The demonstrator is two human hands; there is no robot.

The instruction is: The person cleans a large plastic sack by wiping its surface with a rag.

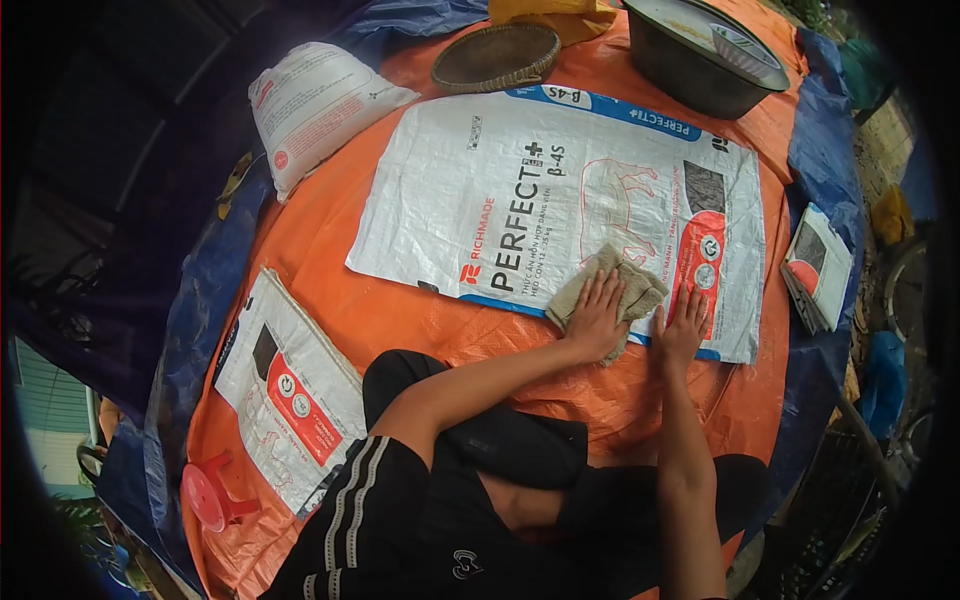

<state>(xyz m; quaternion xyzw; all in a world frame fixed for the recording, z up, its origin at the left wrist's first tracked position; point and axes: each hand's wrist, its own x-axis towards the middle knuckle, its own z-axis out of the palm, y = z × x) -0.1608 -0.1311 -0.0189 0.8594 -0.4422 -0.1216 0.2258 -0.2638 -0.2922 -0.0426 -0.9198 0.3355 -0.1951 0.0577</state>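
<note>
A large white woven feed sack [430,190] with PERFECT and RICHMADE lettering lies flat in front of me. My left hand [598,325] presses palm-down on a bunched beige cloth [640,292] near the sack's close edge, its fingers laid over the fabric. Just right of it, my right hand [680,335] rests flat on the sack beside the red printed panel, fingers spread and holding nothing. The cloth covers part of the sack's print.
An orange tarp [350,315] lies beneath everything. Folded sacks [290,400] and a red plastic stool [212,495] are at left. Beyond stand a stuffed white sack [315,110], a woven basket [495,58] and a dark tub [690,75]. More folded sacks [818,262] lie at right.
</note>
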